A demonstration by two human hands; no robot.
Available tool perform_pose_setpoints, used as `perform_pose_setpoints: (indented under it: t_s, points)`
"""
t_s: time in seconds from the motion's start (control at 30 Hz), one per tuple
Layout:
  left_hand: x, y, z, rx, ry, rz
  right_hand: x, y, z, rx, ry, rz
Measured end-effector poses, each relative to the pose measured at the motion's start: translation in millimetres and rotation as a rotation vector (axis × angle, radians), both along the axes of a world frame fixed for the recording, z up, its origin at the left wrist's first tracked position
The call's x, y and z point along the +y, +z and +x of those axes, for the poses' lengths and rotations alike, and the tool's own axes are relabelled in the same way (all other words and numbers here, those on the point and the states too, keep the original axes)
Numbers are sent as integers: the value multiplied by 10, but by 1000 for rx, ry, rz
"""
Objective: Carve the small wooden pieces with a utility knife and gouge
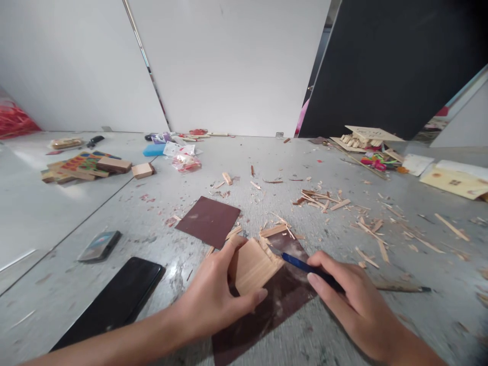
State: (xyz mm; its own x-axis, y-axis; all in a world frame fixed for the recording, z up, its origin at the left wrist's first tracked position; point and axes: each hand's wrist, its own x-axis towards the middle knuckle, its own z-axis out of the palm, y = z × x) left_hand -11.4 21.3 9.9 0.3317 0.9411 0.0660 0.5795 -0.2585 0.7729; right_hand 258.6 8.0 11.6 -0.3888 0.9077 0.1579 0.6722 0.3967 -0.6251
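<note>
My left hand grips a pale wood block by its sides, tilted over a dark brown sheet of sandpaper. The block's far right edge is rough and cut away. Between the fingers and thumb of my right hand is a blue-handled craft knife, its blade pointing left at that rough edge. Whether the blade touches the wood I cannot tell. Wood shavings lie just beyond the block. A second brown sandpaper piece lies flat past my left hand.
A black phone and a small boxed item lie at left. Painted wood pieces and a small block are farther back. Shavings litter the right side, with a pencil-like stick beside my right hand. White panels stand behind.
</note>
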Motion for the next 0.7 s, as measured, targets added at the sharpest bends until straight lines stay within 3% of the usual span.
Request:
perform_pose_setpoints:
  t_s: [0.2, 0.7]
  points:
    - [-2, -3, -10, 17, -14, -74, 15, -19, 11, 0, -4, -21]
    - [47, 12, 61, 138, -25, -63, 44, -32, 36, -57, 22, -39]
